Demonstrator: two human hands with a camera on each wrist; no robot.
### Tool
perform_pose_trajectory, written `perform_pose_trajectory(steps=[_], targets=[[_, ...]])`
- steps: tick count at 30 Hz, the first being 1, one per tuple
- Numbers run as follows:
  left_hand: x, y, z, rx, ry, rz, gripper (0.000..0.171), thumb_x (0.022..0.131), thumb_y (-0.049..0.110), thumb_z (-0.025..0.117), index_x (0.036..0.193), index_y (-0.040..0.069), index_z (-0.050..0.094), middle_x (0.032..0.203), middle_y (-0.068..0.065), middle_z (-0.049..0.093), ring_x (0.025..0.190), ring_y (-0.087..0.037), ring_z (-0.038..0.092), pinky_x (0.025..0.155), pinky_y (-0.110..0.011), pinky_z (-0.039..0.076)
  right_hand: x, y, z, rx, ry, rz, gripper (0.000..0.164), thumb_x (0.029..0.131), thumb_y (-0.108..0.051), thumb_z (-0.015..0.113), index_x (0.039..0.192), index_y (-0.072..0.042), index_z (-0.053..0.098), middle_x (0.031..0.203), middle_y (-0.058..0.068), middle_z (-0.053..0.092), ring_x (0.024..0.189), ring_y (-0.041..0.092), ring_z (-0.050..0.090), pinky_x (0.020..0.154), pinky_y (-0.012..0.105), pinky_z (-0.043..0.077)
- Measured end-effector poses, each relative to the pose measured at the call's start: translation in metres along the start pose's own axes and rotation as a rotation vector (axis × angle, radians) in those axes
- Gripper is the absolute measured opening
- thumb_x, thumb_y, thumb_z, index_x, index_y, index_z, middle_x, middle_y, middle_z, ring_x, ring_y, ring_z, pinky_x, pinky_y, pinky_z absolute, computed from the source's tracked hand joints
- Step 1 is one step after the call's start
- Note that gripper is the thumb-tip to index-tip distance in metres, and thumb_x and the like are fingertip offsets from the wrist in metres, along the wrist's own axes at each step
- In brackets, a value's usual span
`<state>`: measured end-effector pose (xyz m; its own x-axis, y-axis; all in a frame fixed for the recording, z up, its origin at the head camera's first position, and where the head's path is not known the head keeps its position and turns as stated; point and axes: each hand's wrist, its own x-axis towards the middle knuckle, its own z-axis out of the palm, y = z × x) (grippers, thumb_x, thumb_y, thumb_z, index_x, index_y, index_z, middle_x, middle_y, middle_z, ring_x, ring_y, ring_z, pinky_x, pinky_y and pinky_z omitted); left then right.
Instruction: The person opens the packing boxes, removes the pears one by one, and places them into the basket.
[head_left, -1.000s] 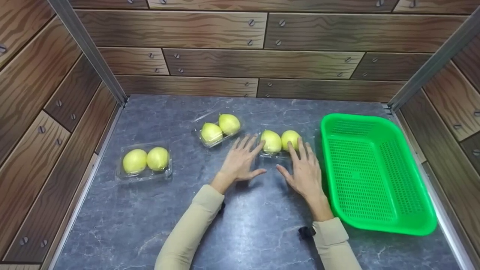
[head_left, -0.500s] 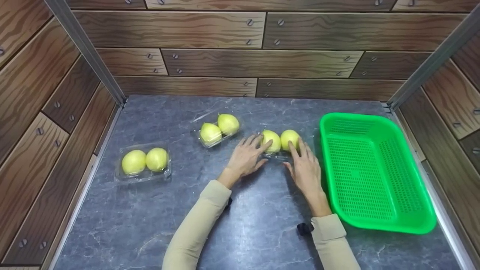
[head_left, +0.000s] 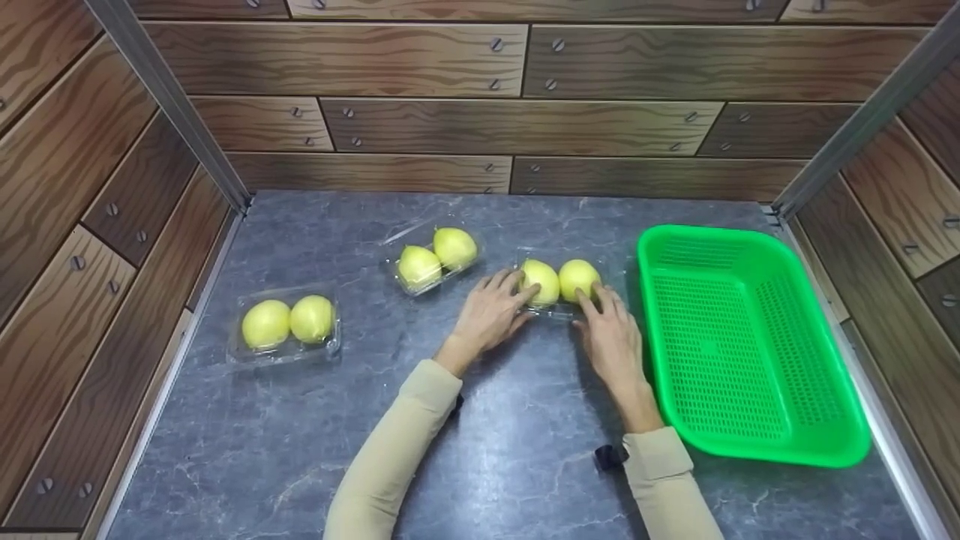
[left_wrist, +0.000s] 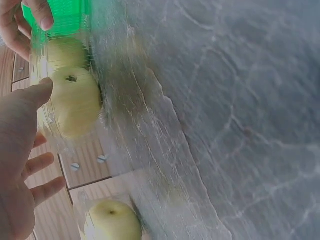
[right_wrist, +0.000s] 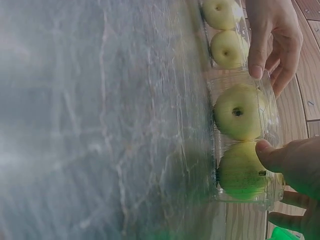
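A left hand (head_left: 487, 311) and right hand (head_left: 611, 334), both loosely spread, touch opposite ends of a clear plastic box (head_left: 553, 311) holding two round yellow-green fruits (head_left: 578, 278), apparently to steady it evenly.

A work booth (head_left: 52, 112); plank-patterned panels (head_left: 420, 60) on three sides; metal corner posts (head_left: 182, 112); marbled tabletop (head_left: 525, 465).

The gray table (head_left: 525, 420) bears 3 fruit packs (head_left: 292, 347), 1 green basket (head_left: 765, 451).
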<state>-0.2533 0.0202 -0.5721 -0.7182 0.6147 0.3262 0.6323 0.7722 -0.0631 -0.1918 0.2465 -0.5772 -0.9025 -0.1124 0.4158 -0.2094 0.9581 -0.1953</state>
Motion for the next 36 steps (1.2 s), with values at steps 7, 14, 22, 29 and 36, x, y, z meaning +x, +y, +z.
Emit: perform_pose_trajectory(steps=[7, 14, 22, 29, 36], targets=[[-0.006, -0.002, -0.002, 0.020, 0.011, 0.007, 0.049, 0.101, 0.050, 0.065, 0.145, 0.031, 0.060, 0.145, -0.006, 0.063, 0.137, -0.028, 0.060, 0.117, -0.044, 0.056, -0.002, -0.001, 0.002, -0.013, 0.009, -0.024, 0.050, 0.093, -0.021, 0.079, 0.141, -0.012, 0.066, 0.145, 0.023, 0.062, 0.137, 0.046, 0.057, 0.096, 0.060, 0.062], [-0.014, -0.003, -0.006, 0.045, 0.016, 0.027, 0.046, 0.101, 0.052, 0.064, 0.142, 0.031, 0.061, 0.141, -0.006, 0.064, 0.136, -0.028, 0.061, 0.118, -0.043, 0.055, -0.007, -0.005, -0.001, -0.019, 0.003, -0.045, 0.050, 0.093, -0.023, 0.079, 0.140, -0.013, 0.067, 0.145, 0.022, 0.062, 0.137, 0.045, 0.058, 0.096, 0.058, 0.062], [-0.022, -0.003, -0.008, 0.027, 0.039, 0.032, 0.045, 0.099, 0.051, 0.067, 0.138, 0.030, 0.063, 0.135, -0.006, 0.066, 0.133, -0.028, 0.062, 0.115, -0.044, 0.057, -0.012, -0.008, -0.001, -0.039, 0.040, -0.092, 0.048, 0.091, -0.021, 0.081, 0.137, -0.014, 0.069, 0.141, 0.020, 0.065, 0.133, 0.044, 0.061, 0.096, 0.058, 0.062], [-0.031, -0.004, -0.010, 0.037, 0.051, 0.032, 0.043, 0.099, 0.051, 0.068, 0.137, 0.031, 0.064, 0.134, -0.005, 0.066, 0.133, -0.029, 0.062, 0.117, -0.045, 0.056, -0.017, -0.011, 0.000, -0.071, 0.021, -0.113, 0.051, 0.091, -0.023, 0.081, 0.140, -0.016, 0.067, 0.141, 0.019, 0.065, 0.132, 0.044, 0.061, 0.100, 0.059, 0.061], [-0.041, -0.005, -0.012, 0.052, 0.065, 0.030, 0.045, 0.098, 0.051, 0.069, 0.137, 0.031, 0.064, 0.134, -0.005, 0.066, 0.131, -0.029, 0.063, 0.115, -0.045, 0.057, -0.021, -0.014, 0.000, -0.105, 0.005, -0.144, 0.052, 0.090, -0.024, 0.082, 0.139, -0.017, 0.067, 0.142, 0.018, 0.065, 0.131, 0.042, 0.061, 0.104, 0.058, 0.060]])
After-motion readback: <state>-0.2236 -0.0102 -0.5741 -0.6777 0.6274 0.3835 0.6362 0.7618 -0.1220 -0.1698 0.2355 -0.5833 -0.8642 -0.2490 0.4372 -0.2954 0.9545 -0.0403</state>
